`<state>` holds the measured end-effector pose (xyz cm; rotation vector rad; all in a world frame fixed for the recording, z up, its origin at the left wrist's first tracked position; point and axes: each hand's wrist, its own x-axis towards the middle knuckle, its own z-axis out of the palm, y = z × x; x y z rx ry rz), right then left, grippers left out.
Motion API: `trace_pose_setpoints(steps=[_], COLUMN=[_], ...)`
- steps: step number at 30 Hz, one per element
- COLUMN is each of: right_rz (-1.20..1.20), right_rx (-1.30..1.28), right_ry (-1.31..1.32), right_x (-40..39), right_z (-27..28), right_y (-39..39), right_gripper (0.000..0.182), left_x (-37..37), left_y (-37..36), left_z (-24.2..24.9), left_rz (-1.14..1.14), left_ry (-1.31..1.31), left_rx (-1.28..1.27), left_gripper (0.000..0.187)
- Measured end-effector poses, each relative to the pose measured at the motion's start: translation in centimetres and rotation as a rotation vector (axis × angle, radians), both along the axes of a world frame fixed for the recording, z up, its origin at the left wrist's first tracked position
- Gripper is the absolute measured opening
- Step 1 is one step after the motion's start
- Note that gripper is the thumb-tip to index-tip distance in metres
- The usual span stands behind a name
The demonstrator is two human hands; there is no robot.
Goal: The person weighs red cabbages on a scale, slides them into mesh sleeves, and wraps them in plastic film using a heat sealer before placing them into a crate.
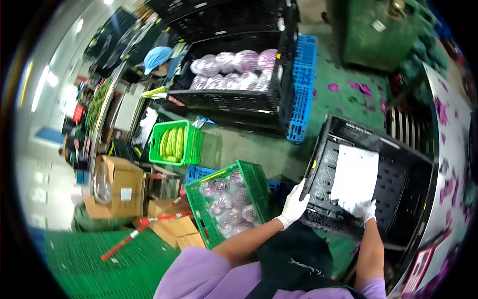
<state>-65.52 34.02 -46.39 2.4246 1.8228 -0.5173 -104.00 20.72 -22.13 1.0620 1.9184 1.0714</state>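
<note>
My left hand (294,204) is in a white glove. It holds the near corner of the big black crate (408,184), and my fingers are wrapped over the rim, close together. My left arm is bent and reaches up from my purple sleeve.

My right hand (362,209) also has a white glove on. It is down inside the black crate, pressing on the bottom edge of a white sheet (356,174) that lies flat on the crate's floor. I think my fingers there are a little spread, but the glove and the sheet are both white, so it is hard to tell. My right arm goes straight up into the crate.

The black crate sits tipped in front of me, just beside a green crate (251,174) full of round purple cabbages (224,199) in wrap. Farther off is a small green basket (191,144) with long green vegetables.
</note>
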Motion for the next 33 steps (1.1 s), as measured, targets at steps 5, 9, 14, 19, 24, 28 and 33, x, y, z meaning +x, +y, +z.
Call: trace_pose_setpoints(steps=[5, 9, 14, 19, 24, 28, 33], right_rz=[-0.169, -0.120, -0.095, -0.210, 0.092, 0.035, 0.339], right_rx=[-0.479, -0.316, 0.149, 0.255, 0.429, 0.333, 0.163], right_ry=[0.503, 0.803, 1.186, 1.359, 0.953, 0.755, 0.665], right_x=[-4.9, -9.4, -6.9, 2.0, 22.5, 13.3, 1.0], right_z=[4.3, 9.1, 19.1, 29.8, 24.2, 34.5, 40.4], right_y=[2.9, 3.5, 4.2, -0.7, -7.7, -13.9, -12.8], right_gripper=[0.051, 0.033, 0.015, 0.041, 0.051, 0.051, 0.052], left_x=[0.4, 0.6, 1.0, 1.1, 1.2, 1.3, 1.4], left_y=[0.8, 1.5, 2.3, 2.7, 2.7, 2.7, 2.9], left_z=[-0.2, -0.1, 0.4, -1.2, -1.7, -1.8, -2.2], left_rz=[0.058, 0.055, 0.055, 0.042, 0.058, 0.055, 0.070], left_ry=[-0.091, -0.089, -0.032, -0.045, 0.004, -0.014, -0.023], left_rx=[0.003, 0.030, 0.027, 0.002, 0.046, 0.020, 0.031], left_gripper=[0.057, 0.055, 0.054, 0.056, 0.055, 0.058, 0.060])
